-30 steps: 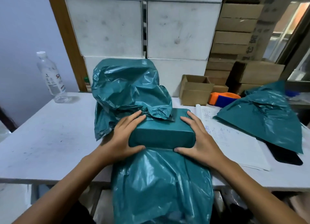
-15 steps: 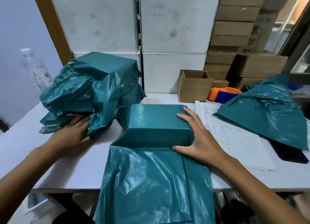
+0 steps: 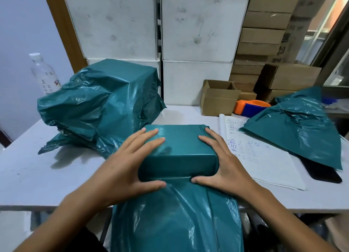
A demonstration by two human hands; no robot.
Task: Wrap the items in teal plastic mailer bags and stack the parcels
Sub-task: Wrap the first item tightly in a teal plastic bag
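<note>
A box-shaped item sits inside a teal mailer bag [image 3: 179, 149] at the table's front middle. The bag's loose open end [image 3: 177, 217] hangs over the table edge toward me. My left hand [image 3: 130, 161] grips the parcel's left side, fingers spread on top and thumb at the front fold. On the parcel's right side my right hand [image 3: 224, 163] holds it the same way. A larger crumpled teal parcel [image 3: 105, 104] stands to the left rear, apart from both hands. A pile of flat teal mailer bags [image 3: 296, 127] lies at the right.
An open notebook [image 3: 255, 153] lies right of the parcel, a dark phone [image 3: 324, 174] under the bags' edge. A small open carton [image 3: 217, 98] and an orange-blue tape dispenser [image 3: 249, 108] stand behind. A plastic bottle [image 3: 43, 74] stands back left. White boxes and cardboard cartons line the wall.
My left hand let go of the big crumpled parcel, which stays at the left, and came back onto the small parcel's left side. My right hand stayed on the parcel.
</note>
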